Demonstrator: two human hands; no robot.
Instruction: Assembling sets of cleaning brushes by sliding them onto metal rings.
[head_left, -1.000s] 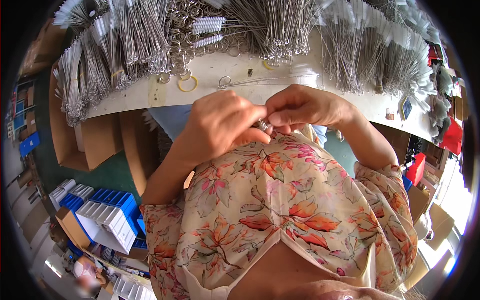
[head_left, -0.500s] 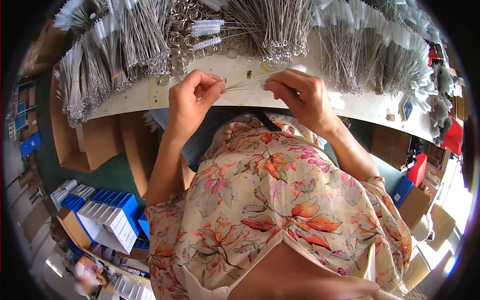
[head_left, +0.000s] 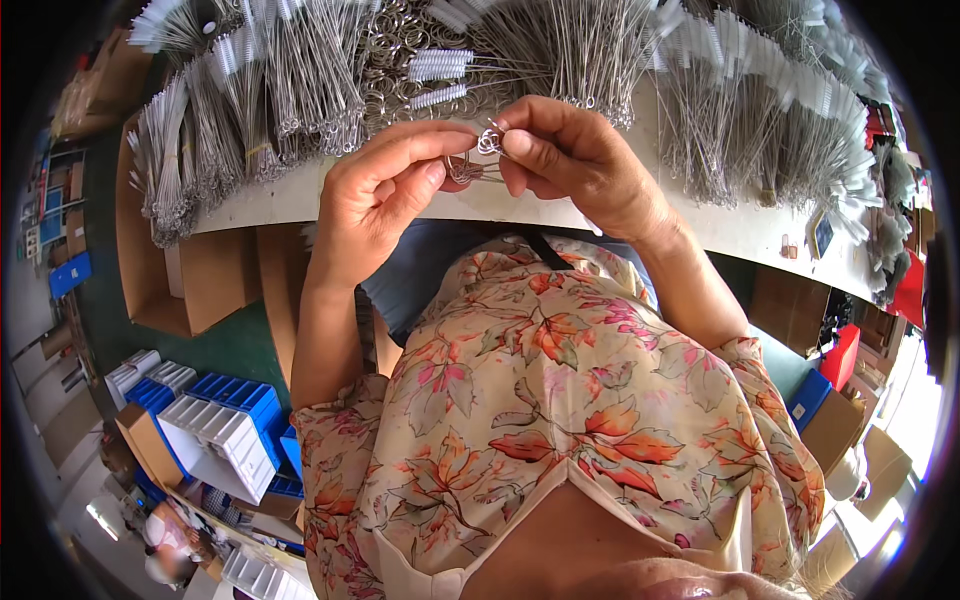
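Note:
My left hand [head_left: 385, 190] and my right hand [head_left: 570, 155] meet above the edge of the white table [head_left: 740, 225]. Between their fingertips they pinch a small metal ring [head_left: 487, 140] with thin wire brush handles [head_left: 465, 172] hanging from it. Thumb and forefinger of each hand close on the ring from either side. Just beyond the hands lie loose white-bristled wire brushes [head_left: 440, 68] and a heap of metal rings [head_left: 390, 45].
Bundles of wire brushes [head_left: 300, 80] cover the table left and right [head_left: 760, 110]. Cardboard boxes [head_left: 190, 280] stand under the table at left. Blue and white bins [head_left: 225, 420] sit on the floor at lower left; a red box [head_left: 838, 355] at right.
Both hands have risen from my chest toward the table and come together again on the ring; half a second ago they were apart, stretching a wire between them.

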